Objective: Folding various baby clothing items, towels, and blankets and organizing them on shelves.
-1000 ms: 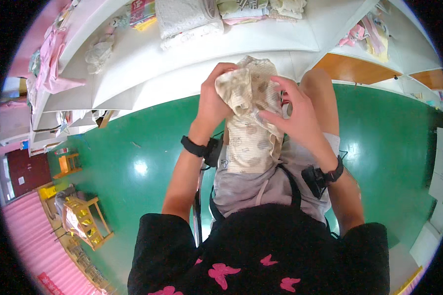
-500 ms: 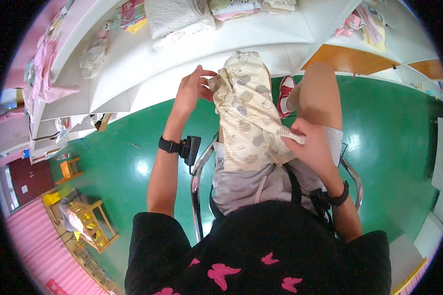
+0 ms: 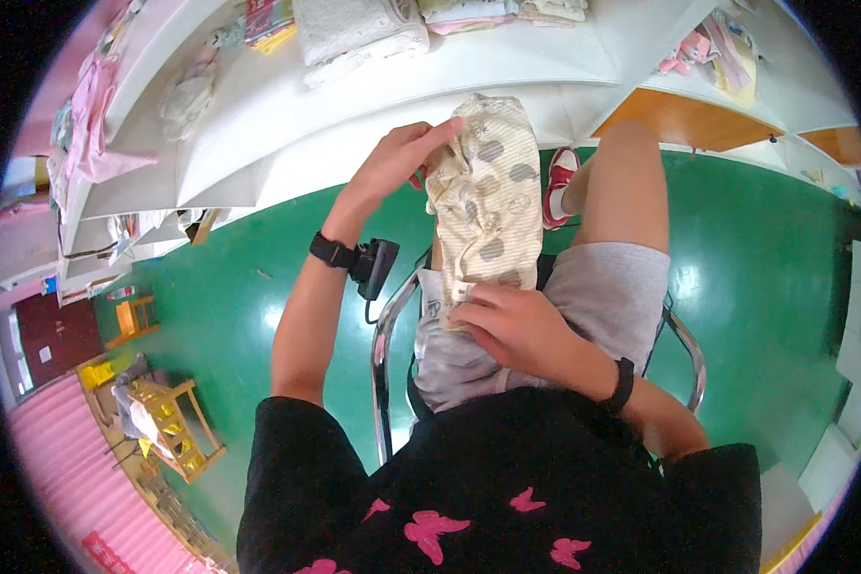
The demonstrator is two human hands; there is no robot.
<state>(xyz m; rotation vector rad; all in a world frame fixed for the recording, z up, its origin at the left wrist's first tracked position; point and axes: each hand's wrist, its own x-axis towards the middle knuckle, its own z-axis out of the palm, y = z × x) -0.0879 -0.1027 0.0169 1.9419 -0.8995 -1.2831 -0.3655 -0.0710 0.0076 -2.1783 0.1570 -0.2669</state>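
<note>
On the person's grey shorts (image 3: 610,287) rests the near end of a long cream cloth (image 3: 502,196), finely striped with grey spots, its far end reaching toward a white shelf (image 3: 507,72). The left hand (image 3: 402,163) touches its upper left edge; whether that grip is closed on fabric, I cannot tell. The right hand (image 3: 521,330) bends over the near end, fingers curled, its grip likewise unclear. Beside the cloth shows a red shoe (image 3: 560,182) on green floor (image 3: 258,258).

Touching a patterned cream cloth (image 3: 497,196) at its far left with the left hand (image 3: 397,165), resting the right hand (image 3: 515,327) on the cloth's near end.
</note>
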